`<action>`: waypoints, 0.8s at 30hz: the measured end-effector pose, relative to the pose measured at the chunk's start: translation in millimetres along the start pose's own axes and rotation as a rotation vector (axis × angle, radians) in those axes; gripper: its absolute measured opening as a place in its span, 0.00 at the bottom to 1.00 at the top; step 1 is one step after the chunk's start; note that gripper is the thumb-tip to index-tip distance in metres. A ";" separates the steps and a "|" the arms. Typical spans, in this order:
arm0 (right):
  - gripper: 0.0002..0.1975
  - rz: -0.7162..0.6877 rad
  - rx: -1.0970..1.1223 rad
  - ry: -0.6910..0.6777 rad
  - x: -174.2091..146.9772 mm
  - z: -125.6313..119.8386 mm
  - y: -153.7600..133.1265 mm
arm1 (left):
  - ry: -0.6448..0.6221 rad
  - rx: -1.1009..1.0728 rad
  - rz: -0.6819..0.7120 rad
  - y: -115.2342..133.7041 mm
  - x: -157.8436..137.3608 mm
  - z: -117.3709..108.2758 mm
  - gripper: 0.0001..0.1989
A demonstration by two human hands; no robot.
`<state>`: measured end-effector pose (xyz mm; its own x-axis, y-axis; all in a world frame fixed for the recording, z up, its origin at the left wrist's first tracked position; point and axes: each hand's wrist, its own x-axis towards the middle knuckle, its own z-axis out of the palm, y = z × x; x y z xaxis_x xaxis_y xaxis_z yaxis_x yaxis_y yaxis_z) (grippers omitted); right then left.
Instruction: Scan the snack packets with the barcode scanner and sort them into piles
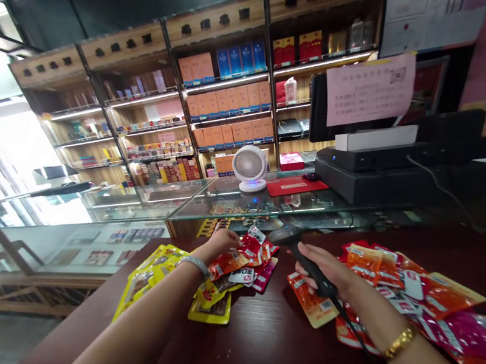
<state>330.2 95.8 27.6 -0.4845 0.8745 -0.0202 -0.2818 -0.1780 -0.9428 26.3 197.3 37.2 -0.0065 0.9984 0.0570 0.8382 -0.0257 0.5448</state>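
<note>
My right hand (326, 266) is wrapped around the handle of a black barcode scanner (310, 265), its head pointing left towards the packets. Just below that hand an orange snack packet (312, 302) shows; whether my fingers touch it I cannot tell. My left hand (224, 244) has its fingers closed at the edge of a red snack packet with a white label (254, 239), at the top of a small pile. Under it lie an orange packet (228, 263), a magenta packet (265, 276) and yellow packets (209, 312). More yellow packets (149, 275) lie beyond my left forearm.
A heap of orange, red and magenta packets (410, 288) covers the dark table's (243, 354) right side. Behind stand a glass display counter (192, 211), a white fan (249, 168), a red mat (296, 185) and a black cash register setup (363, 182). Stocked shelves line the wall.
</note>
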 end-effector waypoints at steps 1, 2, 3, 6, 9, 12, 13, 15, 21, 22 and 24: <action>0.19 -0.002 -0.002 -0.010 0.0 0.0 0.4 | 0.019 -0.013 0.025 1.6 -0.3 -0.2 0.05; 0.19 -0.004 -0.007 -0.019 -0.6 0.5 0.0 | 0.033 -0.034 0.054 3.7 -0.6 -0.2 0.06; 0.19 -0.006 -0.011 -0.026 -1.7 1.5 -1.1 | 0.050 -0.063 0.079 6.4 -1.4 0.3 0.07; 0.18 -0.011 -0.019 -0.037 -6.3 4.1 -6.6 | 0.175 -0.237 0.079 20.2 -7.3 6.8 0.10; 0.19 -0.022 -0.033 -0.027 -9.4 1.9 -10.8 | 0.321 -0.526 0.058 40.8 -17.7 24.2 0.13; 0.21 -0.029 -0.057 -0.018 -9.7 -5.4 -12.1 | 0.375 -0.820 0.023 60.5 -27.1 48.9 0.15; 0.21 -0.033 -0.065 -0.012 -9.5 -8.1 -12.1 | 0.377 -0.890 0.005 65.7 -29.3 57.1 0.15; 0.21 -0.046 -0.088 0.001 -8.8 -12.9 -11.6 | 0.383 -0.976 -0.012 73.3 -32.4 71.3 0.15; 0.22 -0.025 -0.161 0.031 -7.5 -19.2 -7.8 | 0.390 -1.042 0.042 78.3 -37.9 92.4 0.15; 0.22 -0.020 -0.166 0.037 -7.5 -19.4 -7.6 | 0.386 -1.051 0.050 77.6 -38.3 93.4 0.16; 0.22 -0.012 -0.179 0.051 -8.0 -19.2 -8.4 | 0.368 -1.075 0.061 75.8 -38.0 94.3 0.16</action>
<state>352.4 99.0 29.3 -0.4382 0.8986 -0.0215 -0.1335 -0.0887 -0.9871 141.4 162.2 -2.6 -0.2903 0.9227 0.2536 -0.0579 -0.2815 0.9578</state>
